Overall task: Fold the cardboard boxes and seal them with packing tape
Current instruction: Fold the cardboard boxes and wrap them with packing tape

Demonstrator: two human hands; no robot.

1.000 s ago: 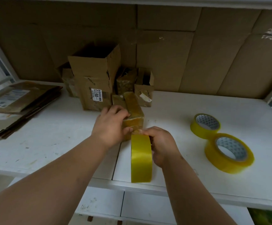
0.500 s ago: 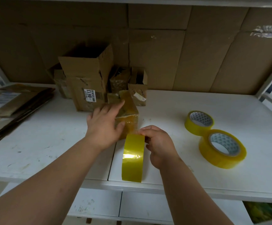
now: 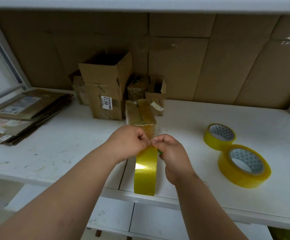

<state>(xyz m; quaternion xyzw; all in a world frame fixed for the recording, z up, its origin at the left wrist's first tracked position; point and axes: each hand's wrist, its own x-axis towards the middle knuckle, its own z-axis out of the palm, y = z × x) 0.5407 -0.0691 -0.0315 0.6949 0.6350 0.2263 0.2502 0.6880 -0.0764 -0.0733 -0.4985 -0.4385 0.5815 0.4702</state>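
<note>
Both bare forearms reach forward and converge at the centre. The left hand point(image 3: 128, 142) is curled, its fingertips pinching at the point where the right hand point(image 3: 171, 153) meets it. The right hand's fingers are also bent, knuckles up, wrist angled slightly inward.

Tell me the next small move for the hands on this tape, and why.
Probably tear or cut the tape at the pinch. Both the left hand and the right hand pinch the upright tape roll at its top, right against the already wrapped small box, so separating roll from box looks next.
</note>
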